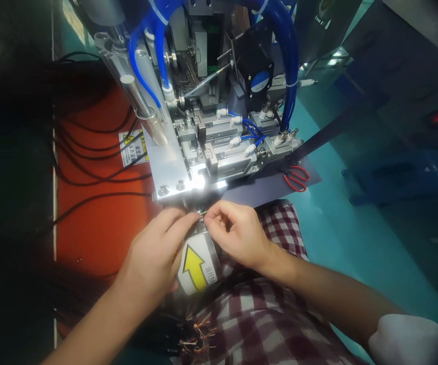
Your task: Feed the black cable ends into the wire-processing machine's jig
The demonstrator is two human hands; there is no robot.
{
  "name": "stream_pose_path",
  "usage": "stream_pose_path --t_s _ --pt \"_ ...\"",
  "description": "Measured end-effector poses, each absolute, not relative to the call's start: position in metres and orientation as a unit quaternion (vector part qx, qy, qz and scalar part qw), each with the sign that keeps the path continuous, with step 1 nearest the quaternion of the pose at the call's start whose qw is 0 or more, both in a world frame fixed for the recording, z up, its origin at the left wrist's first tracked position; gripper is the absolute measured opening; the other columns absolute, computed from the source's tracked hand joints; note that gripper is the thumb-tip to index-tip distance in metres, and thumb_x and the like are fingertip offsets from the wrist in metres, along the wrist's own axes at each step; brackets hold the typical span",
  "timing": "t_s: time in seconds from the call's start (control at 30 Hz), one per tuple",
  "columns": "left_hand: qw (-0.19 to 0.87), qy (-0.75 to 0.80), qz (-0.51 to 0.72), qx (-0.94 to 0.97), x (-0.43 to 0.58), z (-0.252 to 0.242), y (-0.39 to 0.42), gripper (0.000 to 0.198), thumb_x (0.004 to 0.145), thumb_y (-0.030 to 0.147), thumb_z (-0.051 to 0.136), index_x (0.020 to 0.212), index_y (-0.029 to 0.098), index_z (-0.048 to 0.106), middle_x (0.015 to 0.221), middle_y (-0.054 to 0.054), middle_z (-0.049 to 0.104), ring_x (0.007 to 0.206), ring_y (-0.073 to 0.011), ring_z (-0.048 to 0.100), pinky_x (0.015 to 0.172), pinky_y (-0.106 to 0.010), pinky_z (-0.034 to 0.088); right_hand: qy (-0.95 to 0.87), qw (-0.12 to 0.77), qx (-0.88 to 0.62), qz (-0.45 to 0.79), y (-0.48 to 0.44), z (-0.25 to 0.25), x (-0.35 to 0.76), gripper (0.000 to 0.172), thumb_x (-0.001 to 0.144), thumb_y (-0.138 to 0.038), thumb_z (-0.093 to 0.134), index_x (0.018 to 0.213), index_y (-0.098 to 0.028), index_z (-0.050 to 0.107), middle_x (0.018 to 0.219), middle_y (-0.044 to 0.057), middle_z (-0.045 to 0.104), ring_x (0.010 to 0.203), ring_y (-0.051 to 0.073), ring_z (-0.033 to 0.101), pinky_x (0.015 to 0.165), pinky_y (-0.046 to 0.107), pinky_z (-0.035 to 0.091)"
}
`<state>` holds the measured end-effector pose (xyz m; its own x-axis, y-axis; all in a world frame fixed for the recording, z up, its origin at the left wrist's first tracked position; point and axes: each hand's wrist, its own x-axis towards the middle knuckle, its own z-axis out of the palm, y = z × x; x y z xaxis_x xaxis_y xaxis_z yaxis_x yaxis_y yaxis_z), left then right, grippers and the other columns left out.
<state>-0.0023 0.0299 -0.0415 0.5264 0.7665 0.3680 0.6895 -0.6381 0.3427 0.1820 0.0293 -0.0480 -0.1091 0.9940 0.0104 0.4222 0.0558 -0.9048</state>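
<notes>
Thin coloured wires [201, 213] fan out between my two hands, just in front of the machine's front edge. My left hand [152, 246] is closed in a pinch on them, thumb on top. From the other side, my right hand [236, 233] pinches at the same wires with its thumb and forefinger. Fingers hide most of the wires' length. Directly under the fingertips is a small metal fixture [199, 228], at the head of a white plate with a yellow arrow [195, 268].
Pneumatic cylinders [230, 165] with blue hoses [287, 56] fill the machine ahead. Red-handled cutters [297, 178] lie at right on a dark sheet. Black cables [101, 149] cross the orange surface [97, 228] at left. Stripped cable ends [199, 337] lie by the checked cloth [249, 314].
</notes>
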Motion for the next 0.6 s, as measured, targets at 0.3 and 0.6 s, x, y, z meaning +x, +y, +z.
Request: stream_pose_path --t_s 0.3,0.6 --pt "0.080 0.415 0.251 0.871 -0.002 -0.042 0.029 0.024 0.095 0.007 0.047 0.112 0.011 0.063 0.096 -0.006 0.063 0.081 -0.0138 0.064 0.063 -0.020 0.048 -0.540 0.347 -0.556 0.529 0.040 -0.046 0.187 0.006 0.079 -0.019 0.059 0.074 -0.017 0.060 0.059 -0.005 0.055 0.052 0.009 0.050 0.051 0.022 0.039" --pt "0.086 0.419 0.247 0.870 -0.004 -0.043 0.030 0.026 0.094 0.007 0.047 0.114 0.012 0.063 0.097 -0.006 0.062 0.082 -0.0143 0.064 0.064 -0.021 0.049 -0.449 0.338 -0.537 0.629 0.043 -0.054 0.190 0.011 0.080 -0.026 0.064 0.078 -0.016 0.060 0.061 -0.004 0.055 0.050 0.008 0.048 0.046 0.021 0.038"
